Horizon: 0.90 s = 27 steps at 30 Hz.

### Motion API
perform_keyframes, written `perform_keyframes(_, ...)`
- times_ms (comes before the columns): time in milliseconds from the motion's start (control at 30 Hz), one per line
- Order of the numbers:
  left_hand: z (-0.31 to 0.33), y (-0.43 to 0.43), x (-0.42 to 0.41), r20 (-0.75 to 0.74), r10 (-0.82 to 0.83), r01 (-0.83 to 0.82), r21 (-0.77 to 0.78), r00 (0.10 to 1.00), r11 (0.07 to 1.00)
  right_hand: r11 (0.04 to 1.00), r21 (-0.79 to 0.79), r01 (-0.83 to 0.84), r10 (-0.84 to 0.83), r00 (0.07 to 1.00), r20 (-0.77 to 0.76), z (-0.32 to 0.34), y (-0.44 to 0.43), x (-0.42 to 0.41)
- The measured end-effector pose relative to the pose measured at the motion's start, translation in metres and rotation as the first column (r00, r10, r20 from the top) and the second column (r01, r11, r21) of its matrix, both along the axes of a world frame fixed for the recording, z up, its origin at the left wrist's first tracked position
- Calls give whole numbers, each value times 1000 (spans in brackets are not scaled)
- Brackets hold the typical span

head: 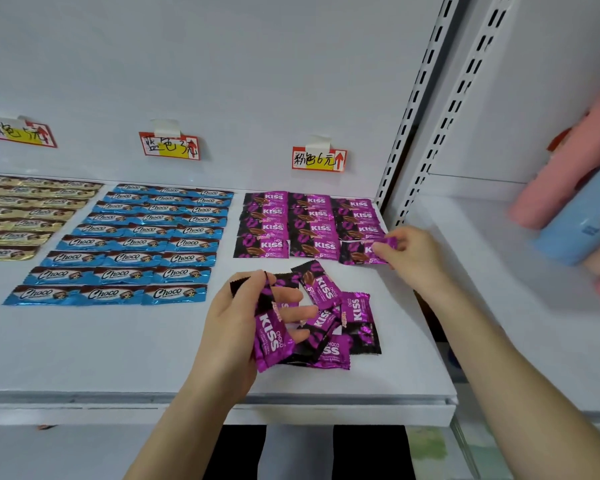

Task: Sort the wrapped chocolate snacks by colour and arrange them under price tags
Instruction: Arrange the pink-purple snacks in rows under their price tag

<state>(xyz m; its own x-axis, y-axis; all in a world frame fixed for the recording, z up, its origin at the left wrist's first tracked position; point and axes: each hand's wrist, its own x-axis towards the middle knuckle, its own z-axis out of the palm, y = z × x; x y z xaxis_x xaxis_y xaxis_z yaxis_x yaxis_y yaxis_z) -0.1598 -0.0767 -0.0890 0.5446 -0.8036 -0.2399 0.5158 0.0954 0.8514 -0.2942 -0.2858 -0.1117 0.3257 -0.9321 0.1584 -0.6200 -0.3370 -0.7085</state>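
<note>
Purple Kiss packets (pixel 310 223) lie in rows on the white shelf (pixel 118 348) under the right price tag (pixel 318 159). My right hand (pixel 409 254) pinches the right end of the purple packet (pixel 359 252) at the front right of those rows. My left hand (pixel 239 327) grips a bunch of purple packets (pixel 272 336) above a loose pile of purple packets (pixel 347 320). Blue Choco bars (pixel 136 244) lie in rows under the middle price tag (pixel 169 145). Gold Choco bars (pixel 25 213) lie under the left price tag (pixel 18 131).
A slotted white upright (pixel 413 109) bounds the shelf on the right. Beyond it, pink and blue packs (pixel 575 188) sit on the neighbouring shelf. The shelf's front edge (pixel 222 401) runs just below my left wrist.
</note>
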Motion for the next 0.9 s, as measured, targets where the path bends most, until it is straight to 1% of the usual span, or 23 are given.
perform_keyframes(67, -3, 0, 2, 49, 24, -24, 0, 999, 1000, 998, -67, 10, -16, 996, -88, -3, 1, 0)
perform_keyframes(133, -5, 0, 3, 86, 52, -53, 7, 995, 999, 991, -134, 0, -19, 990, -136, -2, 3, -2)
perform_keyframes(233, -7, 0, 5, 79, 81, -83, 15, 994, 996, 968, -248, -38, -20, 974, -226, 0, 9, -5)
perform_keyframes(333, -8, 0, 6, 55, 89, -91, 21, 994, 996, 940, -308, -146, 70, 967, -245, -2, 19, -1)
perform_keyframes(433, -9, -2, 7, 49, 97, -99, 23, 994, 995, 925, -282, -254, 157, 933, -324, -11, 24, 2)
perform_keyframes(500, -11, -2, 8, 47, 101, -102, 25, 994, 994, 928, -259, -267, 165, 920, -357, -14, 22, 1)
perform_keyframes(633, -15, -2, 10, 34, 107, -108, 25, 994, 994, 932, -263, -249, 164, 938, -306, -15, 18, 2)
perform_keyframes(900, -20, -2, 12, 19, 115, -115, 35, 993, 993, 937, -259, -234, 152, 941, -303, -18, 15, 7)
